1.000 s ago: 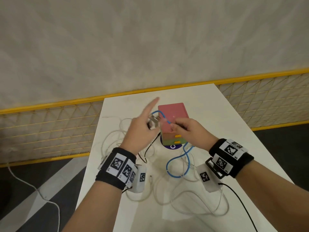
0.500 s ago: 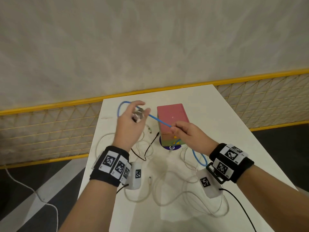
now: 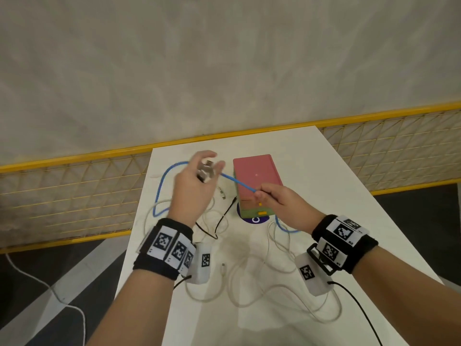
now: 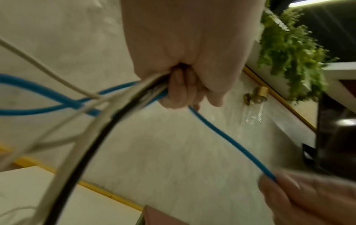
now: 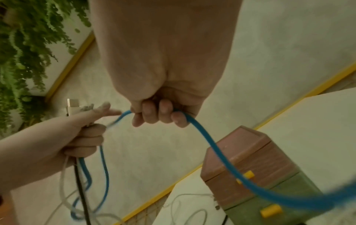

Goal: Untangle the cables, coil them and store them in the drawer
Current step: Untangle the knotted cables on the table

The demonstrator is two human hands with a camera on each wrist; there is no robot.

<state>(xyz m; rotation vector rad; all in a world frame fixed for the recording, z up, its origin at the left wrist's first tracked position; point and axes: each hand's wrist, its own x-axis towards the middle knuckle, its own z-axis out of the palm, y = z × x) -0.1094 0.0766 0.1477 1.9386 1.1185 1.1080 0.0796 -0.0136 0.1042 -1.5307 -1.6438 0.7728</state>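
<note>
My left hand is raised over the white table and grips a bundle of blue, white and black cables with plug ends sticking out. A blue cable runs taut from it to my right hand, which pinches it over the drawer box. The box is pink above and green below, with yellow handles, and its drawers are shut. In the right wrist view the blue cable trails from my right hand down past the box. White cables lie looped on the table.
A black cable hangs from the bundle to the table. A yellow mesh fence stands behind and left of the table. The box sits on a purple disc. A white cord lies on the floor at left.
My left hand has moved left and away from the box with the bundle. The blue cable is now drawn taut between my hands, and a blue loop swings out to the left.
</note>
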